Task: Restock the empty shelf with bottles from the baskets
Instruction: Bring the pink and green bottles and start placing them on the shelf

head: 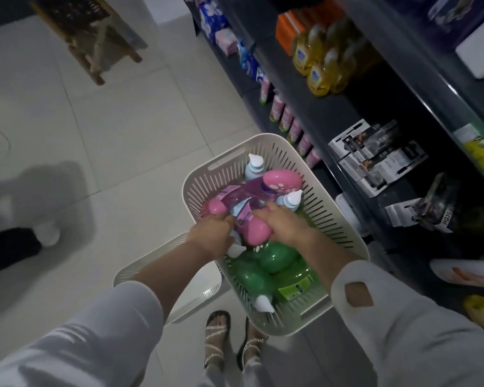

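A white slatted basket (pixel 338 219) stands on the floor beside dark shelving, full of bottles. Pink bottles (pixel 280 184) with purple labels lie on top, green bottles (pixel 274 258) sit below, and pale blue bottles with white caps (pixel 253 167) stand at the far end. Both my hands reach into the basket. My left hand (pixel 214 233) curls round the left side of a pink bottle (pixel 256 231). My right hand (pixel 287 223) grips the same bottle's right side. A second white basket (pixel 151 266) lies under my left forearm.
The dark shelf unit (pixel 333 113) runs along the right, holding yellow bottles (pixel 323 65), small pink packs (pixel 287 120) and black-and-white boxes (pixel 375 155). A wooden stool (pixel 95 46) stands at the far left on the tiled floor. My sandalled feet (pixel 217 339) are below the basket.
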A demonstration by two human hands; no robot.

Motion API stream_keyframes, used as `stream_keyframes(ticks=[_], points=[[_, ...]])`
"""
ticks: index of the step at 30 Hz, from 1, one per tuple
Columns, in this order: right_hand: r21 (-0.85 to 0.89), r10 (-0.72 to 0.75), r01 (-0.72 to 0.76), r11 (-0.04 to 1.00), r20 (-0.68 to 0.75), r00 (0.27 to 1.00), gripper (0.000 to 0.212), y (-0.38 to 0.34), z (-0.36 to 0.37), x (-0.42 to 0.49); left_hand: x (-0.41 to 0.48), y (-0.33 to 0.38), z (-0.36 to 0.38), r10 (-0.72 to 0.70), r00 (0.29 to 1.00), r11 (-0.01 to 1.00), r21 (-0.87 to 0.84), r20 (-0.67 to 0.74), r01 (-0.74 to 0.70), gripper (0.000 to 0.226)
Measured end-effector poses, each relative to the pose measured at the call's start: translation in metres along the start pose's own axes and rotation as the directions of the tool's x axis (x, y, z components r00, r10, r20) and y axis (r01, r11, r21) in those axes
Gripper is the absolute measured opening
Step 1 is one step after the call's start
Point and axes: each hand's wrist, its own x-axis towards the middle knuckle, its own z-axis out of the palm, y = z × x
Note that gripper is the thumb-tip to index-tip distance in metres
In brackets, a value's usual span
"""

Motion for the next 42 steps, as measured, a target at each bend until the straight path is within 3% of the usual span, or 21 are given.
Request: stream_keyframes(ticks=[3,6,9,12,14,16,19,23,28,33,37,42], points=[[0.141,0.041,-0.029,0.990,-0.080,0.996,0.086,0.010,-0.001,-0.006,0.012,0.005,0.006,0.025,0.999,0.996,-0.081,0.028,-0.022,0.061],[0.263,0.100,-0.054,0.963,-0.165,0.981,0.086,0.005,0.004,-0.007,0.027,0.017,0.013,0.034,0.999,0.982,-0.186,0.036,-0.027,0.080],[0.350,0.160,-0.058,0.935,-0.271,0.949,0.079,0.004,0.011,-0.009,0.040,0.024,0.017,-0.019,1.000,0.949,-0.315,-0.002,0.017,0.079],[0.447,0.201,-0.092,0.890,-0.203,0.958,0.061,0.012,0.017,-0.016,0.048,0.026,0.018,-0.023,1.000,0.927,-0.374,-0.021,0.013,0.073],[0.474,0.202,-0.149,0.868,-0.064,0.977,0.057,0.018,0.019,-0.028,0.049,0.026,0.018,-0.015,0.999,0.922,-0.388,-0.040,-0.002,0.074],[0.410,0.159,-0.174,0.895,0.071,0.985,0.062,0.021,0.022,-0.041,0.047,0.025,0.020,0.006,0.998,0.930,-0.368,-0.061,-0.028,0.072],[0.220,0.063,-0.096,0.971,0.156,0.986,0.077,0.019,0.028,-0.051,0.046,0.024,0.020,0.026,0.996,0.951,-0.305,-0.087,-0.051,0.063],[0.065,0.069,-0.072,0.995,0.053,0.996,0.075,0.015,0.045,-0.054,0.050,0.034,0.019,0.012,0.985,0.970,-0.235,-0.173,-0.053,0.058],[0.056,0.083,-0.080,0.995,-0.056,0.995,0.069,0.018,0.051,-0.057,0.052,0.044,0.023,0.020,0.986,0.968,-0.243,-0.166,-0.061,0.048],[0.284,0.214,-0.140,0.949,-0.247,0.945,0.065,0.012,0.028,-0.091,0.031,0.041,0.000,0.059,0.978,0.950,-0.291,-0.200,-0.117,0.056],[0.533,0.389,-0.182,0.826,-0.305,0.870,0.065,-0.004,-0.011,-0.129,-0.003,0.053,-0.054,0.115,0.969,0.919,-0.347,-0.217,-0.187,0.058],[0.712,0.516,-0.124,0.691,-0.366,0.774,0.059,-0.015,-0.074,-0.197,-0.058,0.083,-0.134,0.220,0.930,0.870,-0.371,-0.294,-0.324,0.055]])
